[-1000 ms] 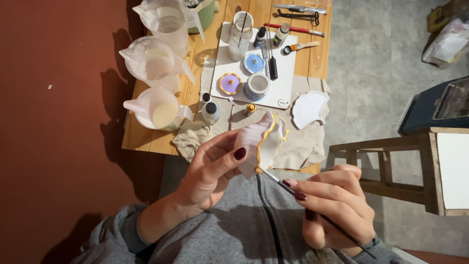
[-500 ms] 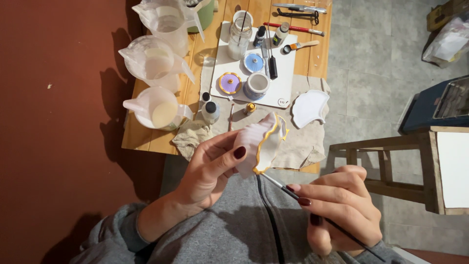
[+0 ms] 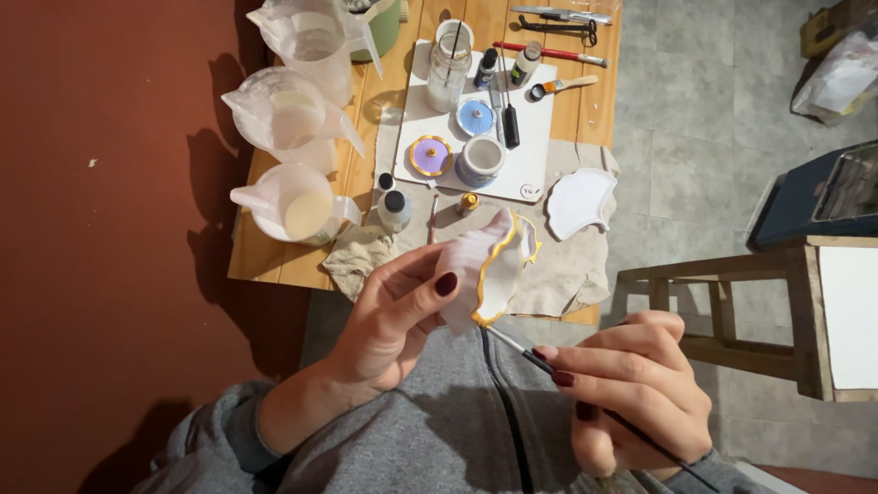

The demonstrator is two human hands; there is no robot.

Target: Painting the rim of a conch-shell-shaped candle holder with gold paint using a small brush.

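- Shell dish [image 3: 485,270], white and wavy with a yellow-gold rim, is held upright above the lap, just in front of the table's near edge.
- Its far side and inner face are mostly turned away; only the outer ribs and the coloured rim show clearly.
- Left hand [image 3: 398,316] is clamped on the dish, thumb pressed on the near face, fingers wrapped behind it and hidden.
- Brush [image 3: 526,349] is thin and dark; its tip touches the dish's lower rim, too small to make out. The handle runs down through the right hand and is cut off at the bottom edge.
- Right hand [image 3: 631,389] pinches the brush like a pen, fingers curled tight, wrist low over the grey sweater [image 3: 439,430].
- The two hands are near each other but apart, joined only by the brush.
- Beyond, a cloth [image 3: 567,265] on the table [image 3: 265,265] carries a second white shell piece [image 3: 578,201].
- A white board [image 3: 530,155] holds a purple dish [image 3: 430,155], a blue disc [image 3: 476,117], a jar [image 3: 450,73] and small bottles.
- Three plastic jugs [image 3: 293,114] stand along the left; the topmost is cut off.
- A wooden stool [image 3: 732,311] stands at the right.
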